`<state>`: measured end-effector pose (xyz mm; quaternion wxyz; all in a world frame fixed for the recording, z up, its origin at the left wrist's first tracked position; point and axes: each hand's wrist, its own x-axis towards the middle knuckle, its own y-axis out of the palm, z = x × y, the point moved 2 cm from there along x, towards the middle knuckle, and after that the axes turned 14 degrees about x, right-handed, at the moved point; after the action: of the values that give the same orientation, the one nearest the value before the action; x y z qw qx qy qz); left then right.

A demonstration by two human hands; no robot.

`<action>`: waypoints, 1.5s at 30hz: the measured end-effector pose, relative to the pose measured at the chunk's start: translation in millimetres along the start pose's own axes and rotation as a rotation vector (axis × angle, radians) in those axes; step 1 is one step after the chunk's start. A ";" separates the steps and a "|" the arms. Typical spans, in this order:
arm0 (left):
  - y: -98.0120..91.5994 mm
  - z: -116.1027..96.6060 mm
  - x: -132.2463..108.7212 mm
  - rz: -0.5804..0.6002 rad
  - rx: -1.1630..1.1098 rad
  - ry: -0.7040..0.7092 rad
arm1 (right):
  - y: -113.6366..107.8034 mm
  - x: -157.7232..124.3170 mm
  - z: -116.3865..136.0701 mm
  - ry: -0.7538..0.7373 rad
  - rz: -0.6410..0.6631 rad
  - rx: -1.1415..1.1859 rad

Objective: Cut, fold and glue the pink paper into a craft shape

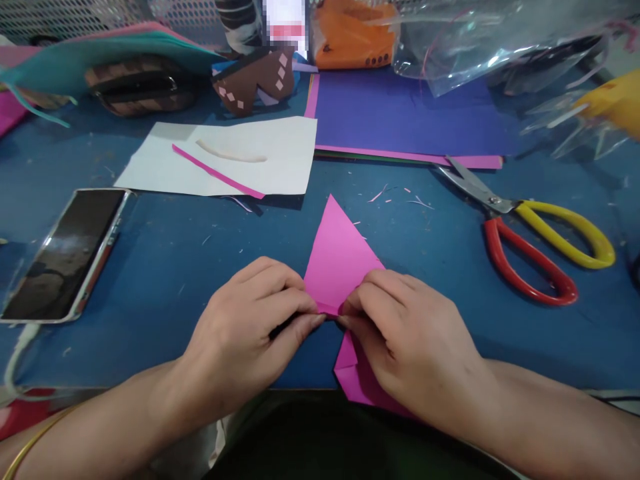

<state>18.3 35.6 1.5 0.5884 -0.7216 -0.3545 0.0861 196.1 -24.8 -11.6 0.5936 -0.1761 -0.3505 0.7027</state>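
Observation:
Between my two hands is a pink sheet of paper (336, 253), its pointed corner facing away from me. My left hand (255, 327) pinches the near fold between thumb and fingers. My right hand (410, 333) pinches the same fold just beside it, thumb underneath and fingers on top. Below my right hand another folded pink paper part (353, 373) hangs toward the table edge; whether it joins the upper piece is hidden by the hand.
Scissors (495, 200) with one red and one yellow handle lie open at right. A phone (70, 253) with a cable rests at left. Behind are white paper (240, 177) with a pink strip (217, 171), purple sheets (400, 113), a brown paper piece (250, 83) and an orange packet (355, 33).

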 end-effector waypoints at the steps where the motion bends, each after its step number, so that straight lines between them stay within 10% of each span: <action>1: 0.3 0.2 0.2 -0.009 -0.012 0.004 | -0.4 0.2 -0.2 0.010 -0.001 0.007; 18: 5.7 -1.8 6.2 0.082 0.045 -0.037 | -20.0 -3.6 -12.8 0.127 0.043 0.334; 45: 6.9 -2.3 7.6 0.112 0.031 -0.070 | -7.6 -32.1 4.4 -0.458 0.092 -0.259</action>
<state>27.9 38.1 -1.8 0.5808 -0.7278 -0.3325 0.1497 206.0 -56.4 -8.7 0.4387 -0.1027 -0.5541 0.7000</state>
